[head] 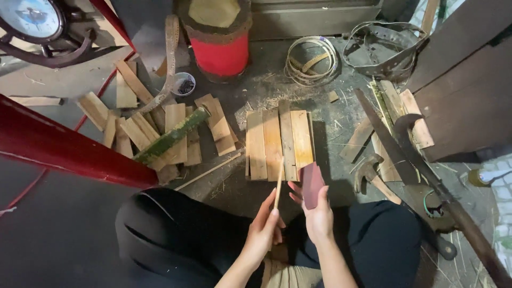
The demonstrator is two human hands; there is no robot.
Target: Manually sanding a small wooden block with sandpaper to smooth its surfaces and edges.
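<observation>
A red beam (64, 146) crosses the left of the view; dark wooden boards (464, 96) stand at the right; between them, on the dark floor (330, 69), four flat bamboo slats (277, 144) lie side by side just ahead of the seated person's knees, with a looser heap of slats (149, 128) and a green bamboo section (170, 136) to the left; a curved blade and hammer (405, 160) lie to the right.

The left hand (264, 226) grips the lower end of a thin bamboo stick (279, 181), which points up toward the slats; the right hand (319, 213) is closed around a dark reddish sanding block (311, 184), held just beside the stick and seemingly not quite touching it; the work looks like smoothing the stick, caught between strokes; the next move, by my judgement, calls for pressing the block against the stick and keeping the thin strip from bending.

Containers: a red drum (220, 50) stands at the top, its top covered, its contents hidden; a small pale bowl (184, 84) beside it holds small dark pieces, too small to tell.
</observation>
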